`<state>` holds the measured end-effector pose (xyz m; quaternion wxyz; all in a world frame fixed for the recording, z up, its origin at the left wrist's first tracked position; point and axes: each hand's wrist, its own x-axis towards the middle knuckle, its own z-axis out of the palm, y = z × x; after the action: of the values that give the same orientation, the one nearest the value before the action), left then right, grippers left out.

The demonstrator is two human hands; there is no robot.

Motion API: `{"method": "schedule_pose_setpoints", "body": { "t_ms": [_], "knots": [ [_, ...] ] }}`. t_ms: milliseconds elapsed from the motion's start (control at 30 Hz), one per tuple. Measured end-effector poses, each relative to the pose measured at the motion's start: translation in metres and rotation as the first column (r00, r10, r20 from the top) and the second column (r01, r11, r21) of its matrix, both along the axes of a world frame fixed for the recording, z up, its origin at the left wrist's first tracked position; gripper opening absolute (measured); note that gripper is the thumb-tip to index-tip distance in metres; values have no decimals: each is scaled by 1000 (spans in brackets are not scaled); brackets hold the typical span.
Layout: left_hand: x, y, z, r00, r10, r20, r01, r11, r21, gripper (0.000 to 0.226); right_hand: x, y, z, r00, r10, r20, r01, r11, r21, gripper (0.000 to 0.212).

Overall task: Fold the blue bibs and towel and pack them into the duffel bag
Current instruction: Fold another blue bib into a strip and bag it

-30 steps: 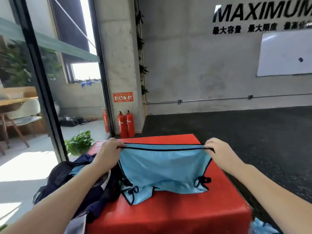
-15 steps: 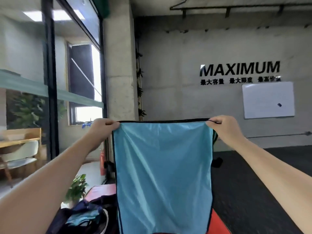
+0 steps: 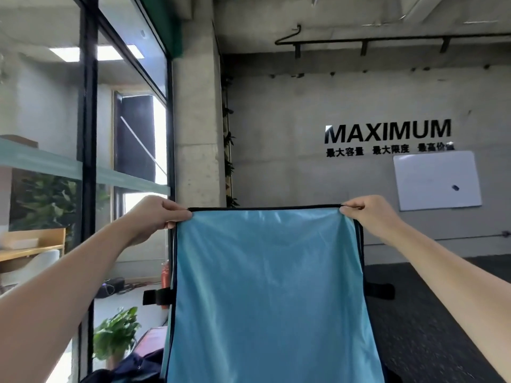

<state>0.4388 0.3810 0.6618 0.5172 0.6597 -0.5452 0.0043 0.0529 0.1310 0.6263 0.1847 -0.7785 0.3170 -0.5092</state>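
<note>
Bib point(image 3: 272, 294), light blue with black trim, hangs flat, top corners pinched by left grip point(image 3: 154, 217) and right grip point(image 3: 367, 215).

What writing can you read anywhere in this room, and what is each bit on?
"MAXIMUM": big black letters on the concrete wall.
"最大容量 最大限度": smaller black characters under it; a third group to the right is too blurred to read.
Whiteboard: no readable writing.
Blue bib: no print visible.

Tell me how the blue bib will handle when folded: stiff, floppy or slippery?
Likely floppy: the bib hangs in soft ripples from both hands' pinches, left, right. Probably light. Its sheen suggests folds may slip.
</note>
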Motion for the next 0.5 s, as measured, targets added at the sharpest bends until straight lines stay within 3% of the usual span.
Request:
{"method": "schedule_pose_setpoints", "body": {
  "t_ms": [300, 400, 500],
  "knots": [
    [53, -70, -65, 999, 54, 2, -54, 989, 141, 18, 41, -59, -52, 979, 63, -192, -30, 985, 171, 6],
    [87, -104, -106, 997, 68, -31, -60, 978, 202, 21, 68, -92, -81, 954, 56, -294, -6, 986, 169, 8],
    [119, -143, -150, 995, 98, 25, -101, 958, 268, 15, 100, -130, -118, 920, 49, -390, 18, 986, 167, 11]
  ]
}}
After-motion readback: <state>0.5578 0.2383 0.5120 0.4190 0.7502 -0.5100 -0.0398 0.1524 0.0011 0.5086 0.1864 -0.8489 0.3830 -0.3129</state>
